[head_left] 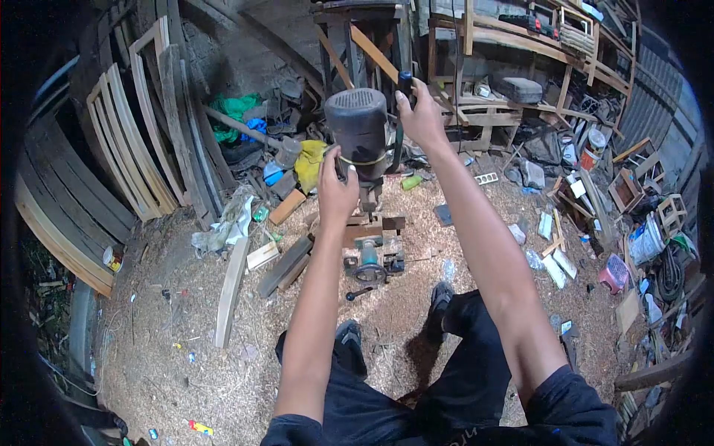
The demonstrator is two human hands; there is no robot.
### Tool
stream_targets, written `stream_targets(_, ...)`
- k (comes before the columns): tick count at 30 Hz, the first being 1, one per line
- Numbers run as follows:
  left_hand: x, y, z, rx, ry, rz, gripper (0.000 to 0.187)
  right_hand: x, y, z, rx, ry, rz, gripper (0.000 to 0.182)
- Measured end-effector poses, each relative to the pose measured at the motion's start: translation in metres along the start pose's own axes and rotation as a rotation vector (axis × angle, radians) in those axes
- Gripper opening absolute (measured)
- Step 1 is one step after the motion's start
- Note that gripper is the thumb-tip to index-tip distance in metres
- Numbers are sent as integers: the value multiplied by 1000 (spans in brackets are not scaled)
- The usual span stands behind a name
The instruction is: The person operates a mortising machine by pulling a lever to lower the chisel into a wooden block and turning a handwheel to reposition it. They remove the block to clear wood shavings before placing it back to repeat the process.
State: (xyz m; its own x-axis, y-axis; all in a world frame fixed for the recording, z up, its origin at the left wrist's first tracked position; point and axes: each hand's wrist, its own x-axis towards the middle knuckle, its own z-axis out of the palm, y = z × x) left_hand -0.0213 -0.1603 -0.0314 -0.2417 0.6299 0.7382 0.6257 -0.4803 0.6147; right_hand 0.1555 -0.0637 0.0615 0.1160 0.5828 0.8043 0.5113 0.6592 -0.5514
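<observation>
A dark upright motor housing (357,123) with a vented top stands in front of me, part of a floor-standing machine. My left hand (338,189) is at its lower left side, fingers apart, fingertips right at the casing. To the right of the motor, my right hand (424,119) is closed round the top of a lever handle (404,80); the lever runs down beside the housing. Below the motor, wooden blocks (361,234) sit at the machine's bed. Under them is a greenish vise base with a handwheel (370,273) and a black-knobbed crank (351,296).
Wood shavings cover the floor (171,320). Loose boards (232,293) lie to the left, and curved wooden frames (130,141) lean on the wall. A cluttered wooden rack (520,44) stands at the back right. Buckets (645,241) and scrap line the right side.
</observation>
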Motion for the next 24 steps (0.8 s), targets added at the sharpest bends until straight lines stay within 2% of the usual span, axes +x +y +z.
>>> stream_targets(1, 9, 2, 1, -20, -4, -21, 44, 4, 2, -2, 10, -72, 78, 52)
stream_targets(8, 21, 2, 2, 5, -14, 17, 43, 30, 23, -3, 8, -155, -55, 55)
stream_targets(11, 9, -9, -1, 28, -8, 24, 43, 25, 21, -6, 15, -190, -45, 58)
stream_targets(14, -2, -13, -7, 61, -45, -35, 43, 14, 35, 2, -25, -145, -91, 61)
stream_targets(17, -6, -24, -9, 110, -43, -17, 42, 13, 45, 8, -44, -216, 2, 62)
stream_targets(18, -7, -25, -10, 124, -40, -7, 42, 13, 46, 12, -70, -151, -72, 59)
stream_targets(20, -6, -25, -11, 128, -54, -29, 42, 19, 48, 15, 11, -167, 14, 53)
stream_targets(21, -4, -22, -11, 120, -60, -44, 42, 26, 51, 22, -11, -126, -42, 48)
stream_targets(24, 6, -14, -11, 92, -40, -50, 39, 40, 56, 34, 29, -117, 26, 40)
